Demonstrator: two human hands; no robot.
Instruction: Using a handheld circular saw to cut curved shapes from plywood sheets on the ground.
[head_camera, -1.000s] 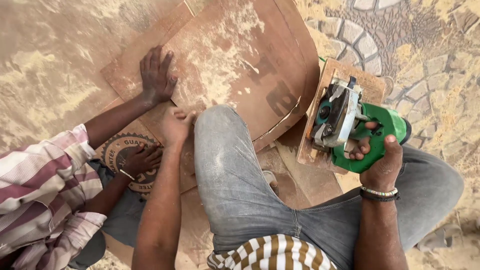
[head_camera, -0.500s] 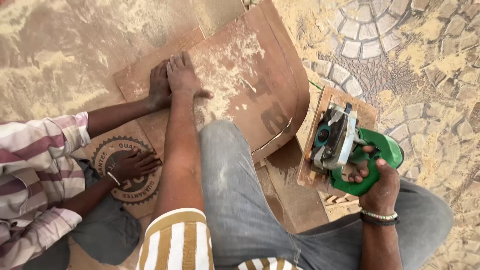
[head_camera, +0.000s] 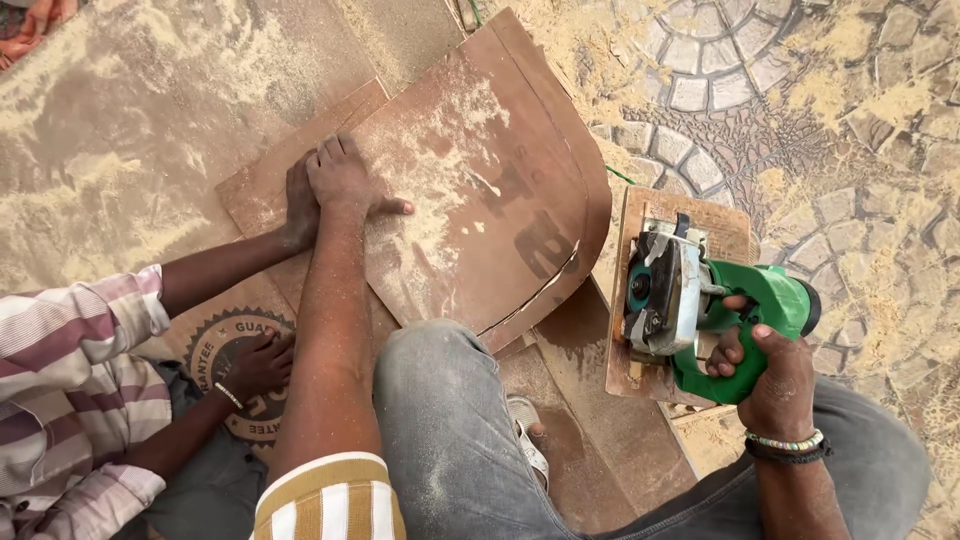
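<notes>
My left hand (head_camera: 345, 180) lies flat, fingers spread, on a brown plywood sheet (head_camera: 490, 190) dusted with sawdust. The sheet has a curved cut edge on its right side. My right hand (head_camera: 770, 375) grips the green handle of a circular saw (head_camera: 690, 300), which rests on a small wooden board (head_camera: 640, 225) to the right of the sheet. My knee in grey jeans (head_camera: 440, 410) presses near the sheet's lower edge.
A co-worker in a striped shirt (head_camera: 70, 380) crouches at the left, one hand (head_camera: 298, 200) on the sheet beside mine, the other hand (head_camera: 255, 365) on a lower board with a round printed stamp. Patterned stone paving (head_camera: 800, 120) and sawdust surround the boards.
My left hand has slid farther up the sheet to lie next to the co-worker's hand. The saw has stayed on its board in my right hand.
</notes>
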